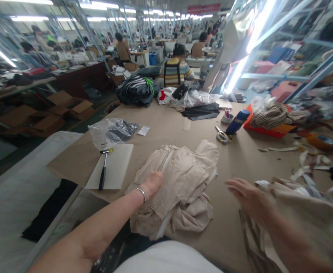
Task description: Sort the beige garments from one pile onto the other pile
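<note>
A beige garment (180, 174) with pale tape strips lies bunched on the brown-covered table in front of me. My left hand (152, 182), with a bracelet at the wrist, is closed on the left part of this garment; its fingertips are partly hidden. To the right, my right hand (244, 195) is slightly blurred, its fingers stretched out and nothing seen in them. It is beside a second heap of beige fabric (305, 204), which hangs over the front edge. Whether it touches that heap I cannot tell.
Left on the table (166, 125) are a hammer (103, 172) on a white board (119, 170) and a plastic bag (109, 132). Scissors (223, 137), a blue bottle (237, 122) and an orange bin (269, 127) stand further right. Several people work behind.
</note>
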A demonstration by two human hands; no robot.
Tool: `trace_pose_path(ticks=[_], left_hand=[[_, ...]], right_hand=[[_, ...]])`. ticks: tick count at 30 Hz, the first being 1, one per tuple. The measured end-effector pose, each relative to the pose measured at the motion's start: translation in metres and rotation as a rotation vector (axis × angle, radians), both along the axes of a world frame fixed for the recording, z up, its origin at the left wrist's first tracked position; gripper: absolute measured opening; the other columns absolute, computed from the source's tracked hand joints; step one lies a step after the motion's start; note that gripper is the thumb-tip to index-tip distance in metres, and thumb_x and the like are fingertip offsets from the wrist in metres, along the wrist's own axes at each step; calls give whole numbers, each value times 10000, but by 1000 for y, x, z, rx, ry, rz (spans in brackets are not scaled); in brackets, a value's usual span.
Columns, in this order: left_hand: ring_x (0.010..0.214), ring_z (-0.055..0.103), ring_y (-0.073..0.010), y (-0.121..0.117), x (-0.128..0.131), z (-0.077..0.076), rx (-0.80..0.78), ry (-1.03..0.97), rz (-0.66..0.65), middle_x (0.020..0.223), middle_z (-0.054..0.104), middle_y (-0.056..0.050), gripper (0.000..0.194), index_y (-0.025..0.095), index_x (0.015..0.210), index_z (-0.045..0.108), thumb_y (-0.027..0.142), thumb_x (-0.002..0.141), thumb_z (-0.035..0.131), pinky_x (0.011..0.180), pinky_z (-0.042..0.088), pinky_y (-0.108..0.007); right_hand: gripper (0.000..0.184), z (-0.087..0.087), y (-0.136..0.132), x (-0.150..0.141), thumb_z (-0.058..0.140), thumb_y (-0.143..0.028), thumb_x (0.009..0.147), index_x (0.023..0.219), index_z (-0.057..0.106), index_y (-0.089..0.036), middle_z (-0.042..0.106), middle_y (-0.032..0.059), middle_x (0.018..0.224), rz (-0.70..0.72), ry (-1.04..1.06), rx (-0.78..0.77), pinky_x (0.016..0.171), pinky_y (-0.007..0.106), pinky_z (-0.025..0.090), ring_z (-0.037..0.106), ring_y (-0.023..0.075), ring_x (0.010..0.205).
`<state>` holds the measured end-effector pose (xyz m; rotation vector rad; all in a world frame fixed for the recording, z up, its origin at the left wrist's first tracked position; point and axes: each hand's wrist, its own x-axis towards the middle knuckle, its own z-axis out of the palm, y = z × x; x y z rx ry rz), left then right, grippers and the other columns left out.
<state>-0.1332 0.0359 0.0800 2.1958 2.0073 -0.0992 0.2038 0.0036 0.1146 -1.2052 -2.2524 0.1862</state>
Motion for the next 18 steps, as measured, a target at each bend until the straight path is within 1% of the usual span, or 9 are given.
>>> trace_pose_path(ticks=[2,4,6,7,10,12,14,16,18], left_hand=[[873,654,-252,-13,1,13,33,9,-37,891,659,-161,305,89,969,613,16,833,349,746,494,-342],[858,644,-239,-30,3,25,110,-3,-135,912,657,-137,307,117,991,597,36,850,337,746,491,-345],[839,631,-229,-45,4,35,191,-29,-248,905,649,-116,294,130,971,589,45,847,337,744,492,-343],[830,625,-222,-51,3,39,218,-49,-290,886,645,-105,285,133,948,589,42,840,341,744,494,-339],[931,599,-229,-64,-3,48,363,-139,-324,953,640,-107,273,134,981,594,55,841,373,840,484,-374],[1145,508,-266,-72,-7,52,560,-259,-342,1139,605,-113,280,159,1085,584,108,856,430,998,394,-457],[1265,405,-283,-81,-6,55,695,-478,-339,1235,561,-101,264,189,1103,586,172,859,488,1079,297,-496],[1174,493,-256,-89,5,56,612,-813,-201,1146,598,-101,214,184,1043,601,240,847,536,1027,377,-437],[967,600,-218,-91,24,52,313,-1221,52,1036,628,-98,293,175,1062,584,327,812,596,849,492,-358]], right_hand=[[255,2,15,-50,429,-186,927,1097,616,-220,610,78,1049,158,-119,68,865,359,469,541,212,1010],[348,7,31,-100,459,-121,885,1197,578,-221,545,102,1215,213,-232,156,960,412,398,439,256,1167],[315,14,44,-135,493,-113,863,1132,616,-220,541,104,1220,268,-325,153,981,433,347,421,269,1173],[242,16,49,-144,517,-124,853,1032,654,-212,586,95,1127,307,-359,100,945,401,361,470,251,1097],[124,24,55,-143,553,-161,836,767,654,-181,613,32,780,350,-369,-89,697,264,382,519,145,726],[157,30,56,-128,536,-190,849,726,630,-163,606,23,742,244,-310,-114,603,247,337,486,121,641],[212,36,55,-115,520,-241,865,693,600,-146,595,27,706,98,-238,-107,567,243,314,477,123,621],[250,38,49,-111,557,-313,841,658,567,-144,564,15,633,-32,-152,-133,531,236,293,462,124,589],[237,32,35,-120,600,-355,796,678,572,-150,558,5,614,-89,-44,-188,512,231,286,453,122,565]])
